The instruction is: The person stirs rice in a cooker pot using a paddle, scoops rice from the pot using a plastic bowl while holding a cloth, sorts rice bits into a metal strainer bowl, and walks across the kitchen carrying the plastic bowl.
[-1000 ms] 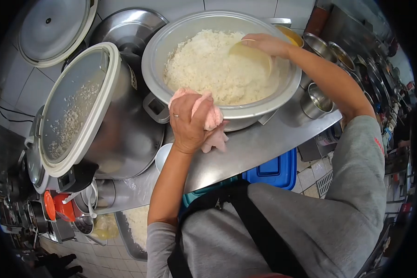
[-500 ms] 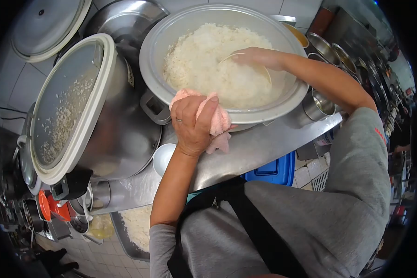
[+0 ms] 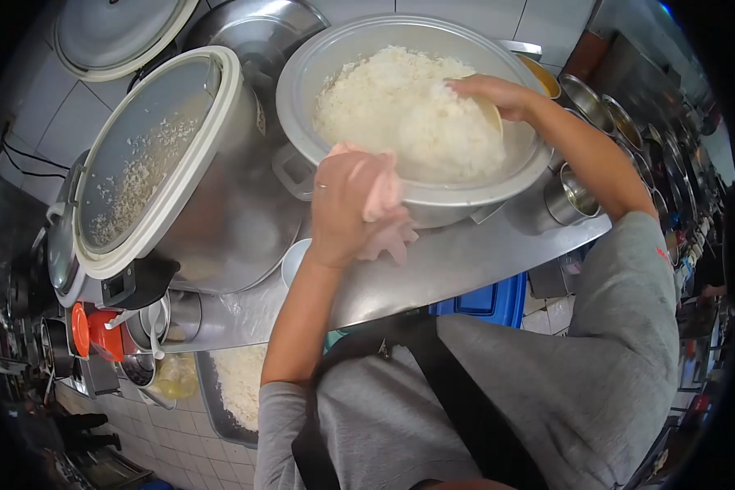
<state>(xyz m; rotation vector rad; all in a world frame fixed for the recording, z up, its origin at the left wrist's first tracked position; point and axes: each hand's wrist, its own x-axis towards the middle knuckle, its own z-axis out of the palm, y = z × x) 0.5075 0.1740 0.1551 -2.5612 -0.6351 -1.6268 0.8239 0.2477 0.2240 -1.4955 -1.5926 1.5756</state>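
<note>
A large round metal pot (image 3: pixel 457 194) full of white rice (image 3: pixel 400 102) stands on the steel counter. My left hand (image 3: pixel 341 204) is closed around a pink cloth (image 3: pixel 382 192) at the pot's near left rim; the hand is slightly blurred. Over the right side of the rice, my right hand (image 3: pixel 494 91) grips a pale, thin-edged bowl or scoop (image 3: pixel 492 114), mostly hidden by rice and steam. Rice is heaped against it.
A large cooker with a tilted, rice-speckled lid (image 3: pixel 143 163) stands at the left. A white bowl (image 3: pixel 294 261) sits by my left forearm. Metal containers (image 3: pixel 572 196) are at the right. Below the counter are a blue lid (image 3: pixel 482 302) and a tray of rice (image 3: pixel 238 384).
My right hand has risen slightly with the scoop, and rice is now heaped there. My left hand with the cloth has shifted away from the rim a little. The whole view has shifted.
</note>
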